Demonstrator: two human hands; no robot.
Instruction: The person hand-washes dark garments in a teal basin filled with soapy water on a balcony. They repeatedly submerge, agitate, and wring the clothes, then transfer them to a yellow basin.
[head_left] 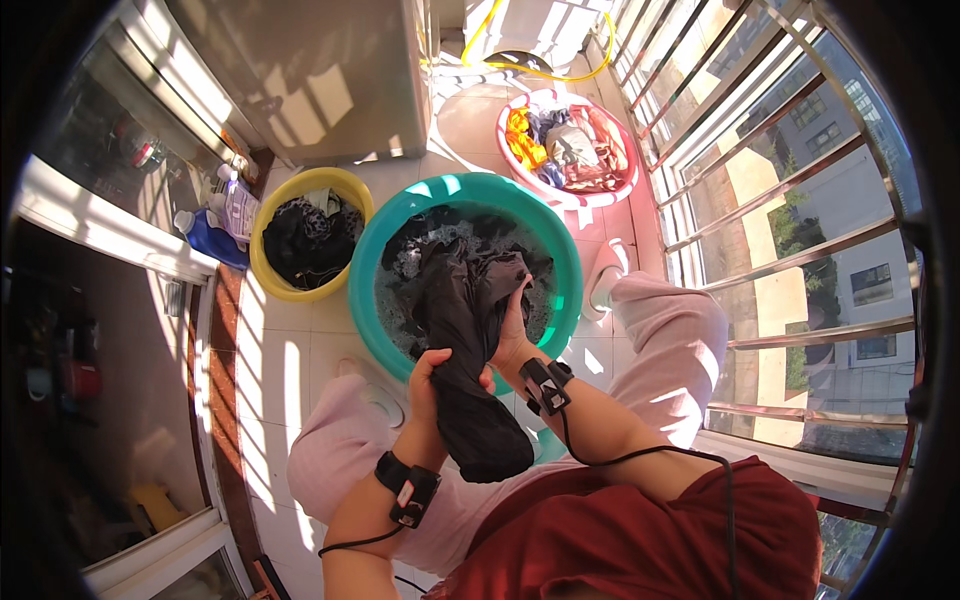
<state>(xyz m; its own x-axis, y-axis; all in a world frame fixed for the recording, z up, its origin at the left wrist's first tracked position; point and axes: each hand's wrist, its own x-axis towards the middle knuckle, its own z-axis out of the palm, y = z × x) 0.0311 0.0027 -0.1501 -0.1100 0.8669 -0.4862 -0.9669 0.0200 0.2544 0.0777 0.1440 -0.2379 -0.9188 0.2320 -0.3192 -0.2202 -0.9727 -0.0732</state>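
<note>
A wet-looking black garment (463, 345) is stretched between my hands over the near side of a large teal basin (368, 310). Its far end lies in sudsy dark water (400, 262), and its near end hangs over the rim toward my lap. My left hand (424, 392) is closed round the garment's left edge near the rim. Farther up on the right, my right hand (513, 330) grips the cloth, its fingers partly hidden behind the fabric. Other dark cloth seems to lie in the water, though suds blur its shape.
Left of the teal basin stands a yellow basin (263, 275) of dark clothes, beside a blue bottle (212, 238). A pink basin (506, 150) with colourful clothes sits at the far right. Window bars (790, 262) line the right side. Black cables (660, 452) run from my wrist devices.
</note>
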